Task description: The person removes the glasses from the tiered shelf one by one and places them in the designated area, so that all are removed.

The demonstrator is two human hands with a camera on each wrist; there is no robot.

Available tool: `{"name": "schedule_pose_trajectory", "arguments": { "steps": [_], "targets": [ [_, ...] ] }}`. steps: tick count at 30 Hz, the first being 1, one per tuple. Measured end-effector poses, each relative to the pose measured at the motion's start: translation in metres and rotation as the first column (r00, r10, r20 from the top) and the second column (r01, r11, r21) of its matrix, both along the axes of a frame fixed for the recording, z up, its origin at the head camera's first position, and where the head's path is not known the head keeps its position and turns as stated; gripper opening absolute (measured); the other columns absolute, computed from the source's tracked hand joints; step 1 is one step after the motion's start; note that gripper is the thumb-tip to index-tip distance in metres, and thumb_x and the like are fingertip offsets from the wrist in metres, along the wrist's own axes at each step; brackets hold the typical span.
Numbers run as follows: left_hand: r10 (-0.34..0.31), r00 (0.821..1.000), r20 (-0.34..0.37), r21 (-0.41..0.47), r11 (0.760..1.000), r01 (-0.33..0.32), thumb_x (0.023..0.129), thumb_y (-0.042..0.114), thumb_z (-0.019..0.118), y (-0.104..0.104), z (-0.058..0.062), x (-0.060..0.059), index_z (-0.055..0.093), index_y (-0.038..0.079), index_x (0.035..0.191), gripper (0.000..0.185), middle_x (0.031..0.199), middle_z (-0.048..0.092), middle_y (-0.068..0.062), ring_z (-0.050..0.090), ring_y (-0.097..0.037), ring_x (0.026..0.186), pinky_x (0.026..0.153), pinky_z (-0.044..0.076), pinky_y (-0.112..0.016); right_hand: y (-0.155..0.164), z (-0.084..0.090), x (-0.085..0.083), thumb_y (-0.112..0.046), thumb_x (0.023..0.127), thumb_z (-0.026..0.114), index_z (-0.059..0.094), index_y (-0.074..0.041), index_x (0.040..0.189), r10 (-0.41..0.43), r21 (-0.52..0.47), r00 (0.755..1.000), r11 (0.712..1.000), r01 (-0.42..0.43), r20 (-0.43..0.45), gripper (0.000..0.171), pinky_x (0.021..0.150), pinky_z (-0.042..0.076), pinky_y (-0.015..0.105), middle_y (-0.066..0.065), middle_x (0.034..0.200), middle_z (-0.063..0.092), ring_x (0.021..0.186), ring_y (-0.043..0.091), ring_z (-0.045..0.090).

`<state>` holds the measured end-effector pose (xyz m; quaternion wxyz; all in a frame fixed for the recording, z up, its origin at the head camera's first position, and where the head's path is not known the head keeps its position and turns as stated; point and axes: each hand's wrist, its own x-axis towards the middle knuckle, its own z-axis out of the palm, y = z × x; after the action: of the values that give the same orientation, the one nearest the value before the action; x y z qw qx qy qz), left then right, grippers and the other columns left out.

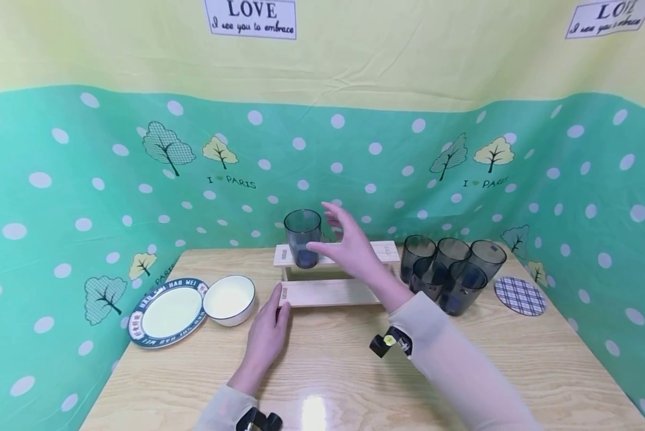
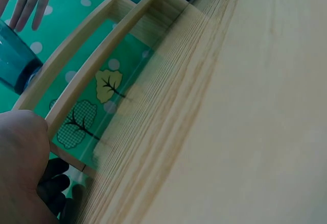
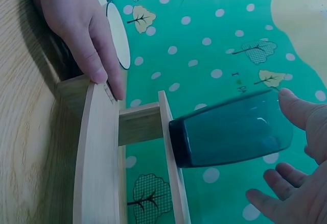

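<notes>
Standing upright on the wooden rack's (image 1: 330,272) top step, a smooth smoky tumbler (image 1: 302,237) sits just beside the spread right hand (image 1: 349,245); the relaxed left hand (image 1: 268,335) touches the lower step's end.

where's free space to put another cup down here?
Upper step of the wooden rack, right of the cup standing on it; the lower step, with the left hand at its left end; the bare table in front. Crowded: cup cluster beside the coaster; plate and bowl at left.

Six cups (image 1: 303,237), one plate (image 1: 170,312), one bowl (image 1: 229,299)
</notes>
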<state>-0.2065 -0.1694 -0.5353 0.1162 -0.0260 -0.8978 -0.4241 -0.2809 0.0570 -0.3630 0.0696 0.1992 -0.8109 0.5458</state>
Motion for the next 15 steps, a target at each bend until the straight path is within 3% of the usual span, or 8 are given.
{"name": "schedule_pose_trajectory", "arguments": {
  "steps": [5, 15],
  "targets": [
    [0.001, 1.000, 0.030, 0.004, 1.000, -0.001, 0.119, 0.030, 0.052, 0.000, 0.001, 0.000, 0.036, 0.010, 0.173, 0.060, 0.169, 0.046, -0.020, 0.045, -0.040, 0.155, 0.129, 0.035, -0.057, -0.010, -0.003, -0.006, -0.025, 0.094, 0.093, 0.041, -0.023, 0.171, 0.004, 0.040, 1.000, 0.999, -0.004, 0.001, 0.094, 0.119, 0.050, 0.053, 0.011, 0.161, 0.051, 0.148, 0.040, 0.052],
    [0.004, 1.000, 0.025, 0.007, 1.000, -0.004, 0.119, 0.030, 0.052, 0.000, 0.000, -0.001, 0.036, 0.009, 0.173, 0.061, 0.169, 0.046, -0.021, 0.046, -0.040, 0.155, 0.129, 0.035, -0.057, -0.020, -0.006, -0.012, -0.035, 0.094, 0.093, 0.034, -0.027, 0.174, -0.032, 0.116, 0.999, 0.993, 0.030, 0.019, 0.100, 0.112, 0.055, 0.055, 0.010, 0.163, 0.048, 0.144, 0.030, 0.054]
  ]
}}
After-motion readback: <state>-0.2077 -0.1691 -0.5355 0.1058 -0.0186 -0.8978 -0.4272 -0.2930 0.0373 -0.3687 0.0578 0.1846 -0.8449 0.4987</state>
